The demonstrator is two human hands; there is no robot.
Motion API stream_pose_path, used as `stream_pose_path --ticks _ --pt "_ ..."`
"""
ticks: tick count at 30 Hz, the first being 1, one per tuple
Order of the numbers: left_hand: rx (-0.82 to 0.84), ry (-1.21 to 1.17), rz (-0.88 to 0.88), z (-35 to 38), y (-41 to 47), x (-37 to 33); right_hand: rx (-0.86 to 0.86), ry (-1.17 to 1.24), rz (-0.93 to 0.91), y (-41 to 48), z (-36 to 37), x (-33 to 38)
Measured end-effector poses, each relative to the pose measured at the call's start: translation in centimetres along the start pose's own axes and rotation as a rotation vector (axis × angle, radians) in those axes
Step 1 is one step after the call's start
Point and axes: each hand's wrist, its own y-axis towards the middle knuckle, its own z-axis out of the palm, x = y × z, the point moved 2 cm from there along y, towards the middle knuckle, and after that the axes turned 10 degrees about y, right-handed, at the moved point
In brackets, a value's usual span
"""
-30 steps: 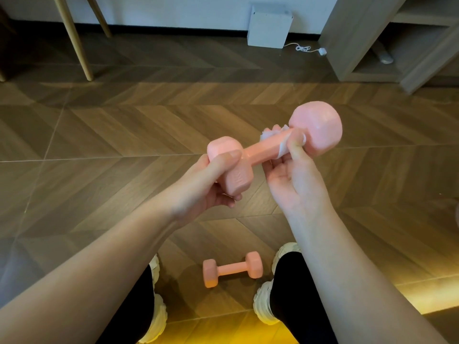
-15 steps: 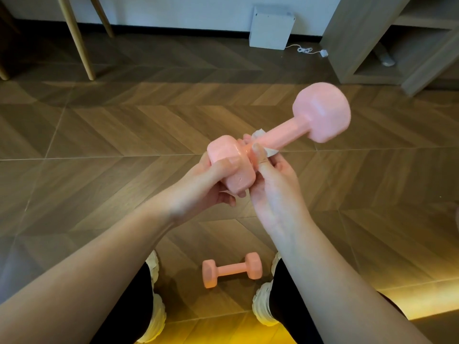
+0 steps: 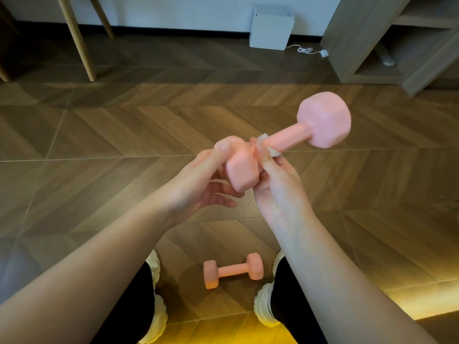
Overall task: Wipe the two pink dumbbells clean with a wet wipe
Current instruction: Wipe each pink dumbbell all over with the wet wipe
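head cam | worn on person's head | faces forward-down at floor point(image 3: 99, 145) | hands point(image 3: 198, 184) close | single view

Held dumbbell point(image 3: 293, 137): pink, hex ends; we see it tilted, far end higher.
Wipe point(image 3: 269, 148): white, crumpled around its handle.
Second dumbbell point(image 3: 233, 270): pink, lying on floor.

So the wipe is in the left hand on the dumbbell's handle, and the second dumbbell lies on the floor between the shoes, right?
Not quite: the head view shows the wipe in the right hand; the left hand holds the dumbbell. The second dumbbell does lie between the shoes.
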Motion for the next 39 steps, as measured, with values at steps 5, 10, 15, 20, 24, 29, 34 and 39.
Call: stream_pose_path --ticks 5,10,15,20,24,29,34,39 --pt "-0.108 0.177 0.206 -0.2 -0.3 -0.1 -0.006 -0.006 0.008 -0.1 0.1 -0.1" --pt "-0.176 0.545 0.56 -0.1 -0.5 0.1 -0.037 0.006 -0.011 0.2 -0.4 -0.1" --pt "-0.064 0.016 0.018 -0.7 0.2 -0.3 -0.027 0.008 -0.033 0.4 -0.6 0.3" --pt "-0.004 -0.031 0.007 -0.4 0.0 0.1 -0.018 -0.017 -0.016 0.2 -0.2 -0.2" --pt "-0.206 0.418 0.39 0.1 -0.3 0.4 -0.08 -0.034 0.005 0.4 -0.4 -0.1" --pt "-0.21 0.429 0.393 0.2 -0.3 0.3 -0.056 -0.066 -0.017 0.2 -0.5 0.3" --pt "-0.23 0.3 0.325 -0.4 0.0 -0.1 0.108 -0.11 0.026 0.2 -0.6 0.5" --pt "-0.207 0.197 0.267 -1.2 -0.3 -0.2 0.132 -0.127 0.044 0.6 -0.5 0.1"
